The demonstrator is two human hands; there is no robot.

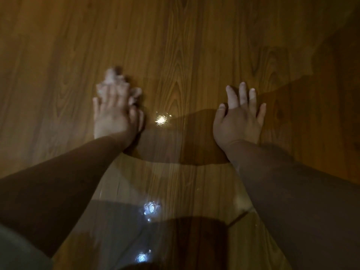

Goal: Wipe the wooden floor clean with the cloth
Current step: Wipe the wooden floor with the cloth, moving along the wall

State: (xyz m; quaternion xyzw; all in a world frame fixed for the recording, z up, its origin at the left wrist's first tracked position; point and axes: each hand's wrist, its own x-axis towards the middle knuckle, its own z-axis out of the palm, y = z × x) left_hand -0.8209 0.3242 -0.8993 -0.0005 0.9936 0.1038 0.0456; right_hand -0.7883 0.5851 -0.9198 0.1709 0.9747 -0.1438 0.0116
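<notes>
Nearest the camera, two dark, smooth sleeves run up from the bottom corners, the left sleeve (58, 182) from the lower left and the right sleeve (292, 191) from the lower right. A dull grey-green shape (17, 250) fills the lower left corner; what it is cannot be told.

Between the sleeves the wooden floor (194, 45) is glossy and holds three bright glints. Two are bluish-white, one near the bottom edge (142, 257) and one a little above it (150, 208). The third is warm white and lies farther off, between the hands (161, 119). Broad dark shadows cross this near stretch of the boards.

Farther out are two bare hands, well apart. The right hand (239, 121) lies palm down on the bare boards, its grip spread, all five fingers straight and fanned, holding nothing. The left hand (115, 114) rests on the one cloth (113, 75), with its grip stretched over the fabric and pressing it to the floor. The hand covers much of the cloth. The rest bulges out past the fingertips and beside the thumb as a pale, crumpled, soft lump, blurred so that its outline is unclear.

Beyond the hands there is only floor: long planks of warm brown wood with looping, arched grain, darker in shadow toward the upper right.
</notes>
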